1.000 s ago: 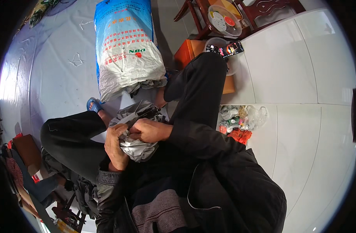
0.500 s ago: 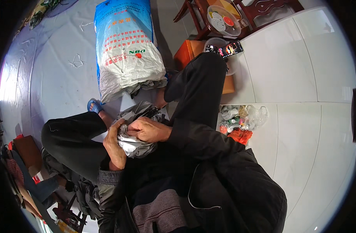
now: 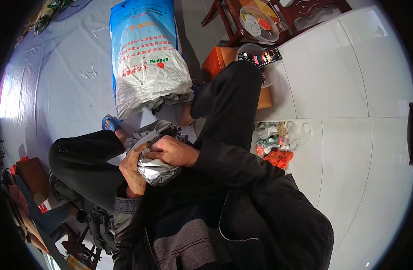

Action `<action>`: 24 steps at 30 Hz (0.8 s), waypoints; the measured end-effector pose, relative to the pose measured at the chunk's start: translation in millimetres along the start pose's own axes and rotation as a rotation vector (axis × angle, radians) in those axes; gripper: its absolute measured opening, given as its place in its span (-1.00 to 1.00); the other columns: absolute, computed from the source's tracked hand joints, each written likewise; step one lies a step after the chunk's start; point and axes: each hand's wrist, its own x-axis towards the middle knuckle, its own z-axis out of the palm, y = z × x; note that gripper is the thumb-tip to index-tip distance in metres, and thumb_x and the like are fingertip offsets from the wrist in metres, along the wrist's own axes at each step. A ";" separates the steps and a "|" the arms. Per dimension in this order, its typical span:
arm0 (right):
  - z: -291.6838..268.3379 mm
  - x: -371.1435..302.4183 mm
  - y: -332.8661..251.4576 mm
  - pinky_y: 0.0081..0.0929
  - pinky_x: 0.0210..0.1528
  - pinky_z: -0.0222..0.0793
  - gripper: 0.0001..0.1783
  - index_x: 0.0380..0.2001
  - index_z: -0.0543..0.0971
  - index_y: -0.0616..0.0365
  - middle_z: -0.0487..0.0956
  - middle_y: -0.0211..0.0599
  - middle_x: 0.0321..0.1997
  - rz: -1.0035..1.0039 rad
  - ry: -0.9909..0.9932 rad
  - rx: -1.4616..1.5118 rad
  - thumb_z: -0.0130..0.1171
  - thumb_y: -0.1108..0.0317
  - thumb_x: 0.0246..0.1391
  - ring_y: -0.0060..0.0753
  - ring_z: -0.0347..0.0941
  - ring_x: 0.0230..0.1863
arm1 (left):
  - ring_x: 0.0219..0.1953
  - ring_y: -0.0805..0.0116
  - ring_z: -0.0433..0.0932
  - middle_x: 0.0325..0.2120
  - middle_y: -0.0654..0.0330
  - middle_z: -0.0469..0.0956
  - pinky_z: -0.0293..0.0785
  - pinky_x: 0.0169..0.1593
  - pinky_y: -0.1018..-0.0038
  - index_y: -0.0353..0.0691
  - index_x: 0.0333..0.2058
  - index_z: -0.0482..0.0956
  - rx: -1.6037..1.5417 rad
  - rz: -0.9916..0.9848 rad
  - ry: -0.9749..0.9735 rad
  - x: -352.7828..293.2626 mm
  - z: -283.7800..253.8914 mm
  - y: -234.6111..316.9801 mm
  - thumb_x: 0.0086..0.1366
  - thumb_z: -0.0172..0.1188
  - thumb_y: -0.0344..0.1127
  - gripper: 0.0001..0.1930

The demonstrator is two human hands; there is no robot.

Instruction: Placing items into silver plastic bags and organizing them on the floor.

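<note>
A crumpled grey and silver plastic bag [image 3: 157, 173] is bunched between my two hands, over my lap. My left hand [image 3: 134, 171] is closed around its left side, the thumb reaching toward the top. From the right, my right hand [image 3: 173, 151] grips the folds in a pinch, and its fingertips are partly hidden. Darker grey folds of the same material spread beyond my hands toward my feet. What is inside the bundle, if anything, cannot be seen.
A large blue and white woven sack [image 3: 148, 67] lies ahead with dark grey material at its near end. At right, a clear bag of small items [image 3: 280, 137] rests on the tiles. Clear plastic tubs [image 3: 259, 24] sit near an orange-brown box [image 3: 214, 61].
Both hands keep hold of the grey bag. My left thumb and fingers have shifted slightly down and closer to my right hand, and the folds have moved a little.
</note>
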 end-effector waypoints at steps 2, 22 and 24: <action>0.5 0.0 -0.4 -0.18 -0.36 0.36 -0.61 -0.37 0.63 0.38 0.57 0.15 -0.47 -0.013 -0.005 0.097 0.23 0.17 0.25 -0.19 0.53 -0.49 | -0.22 0.08 0.70 -0.28 0.02 0.68 0.57 -0.10 0.34 -0.26 -0.09 0.63 -0.005 -0.003 0.008 0.2 -0.3 -0.2 0.08 0.36 -0.38 -0.63; 4.7 -0.4 0.5 -0.14 -0.28 0.41 -0.66 -0.33 0.59 0.34 0.59 0.10 -0.42 -0.192 0.018 -0.009 0.20 0.20 0.25 0.16 0.56 -0.35 | -0.18 0.06 0.69 -0.25 0.03 0.69 0.57 -0.05 0.33 -0.28 -0.14 0.64 0.103 0.155 0.102 2.1 -3.1 11.7 0.15 0.26 -0.46 -0.74; 4.5 -0.4 0.4 -0.13 -0.30 0.40 -0.66 -0.36 0.58 0.35 0.58 0.10 -0.44 -0.209 -0.016 0.068 0.20 0.20 0.25 0.16 0.55 -0.37 | -0.21 0.02 0.69 -0.26 0.04 0.70 0.59 -0.09 0.29 -0.27 -0.13 0.63 0.118 0.215 0.121 2.9 -4.0 9.7 0.10 0.32 -0.40 -0.68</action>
